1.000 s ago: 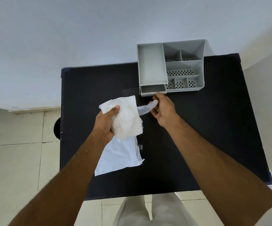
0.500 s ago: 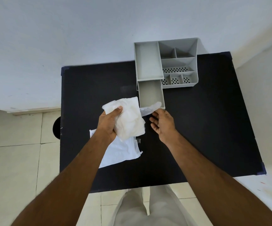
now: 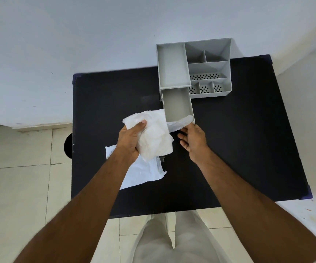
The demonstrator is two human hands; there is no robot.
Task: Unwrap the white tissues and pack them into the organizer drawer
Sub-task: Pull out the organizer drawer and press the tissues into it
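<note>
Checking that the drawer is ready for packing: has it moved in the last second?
Yes. The drawer has slid out of the grey organizer toward the person, and now sticks well out from its front edge with its inside open.

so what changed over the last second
The right hand pulled the drawer out of the organizer toward the person, then let go; it now sits open near the drawer front. The left hand grips the tissues as before; the wrapper stays on the table.
</note>
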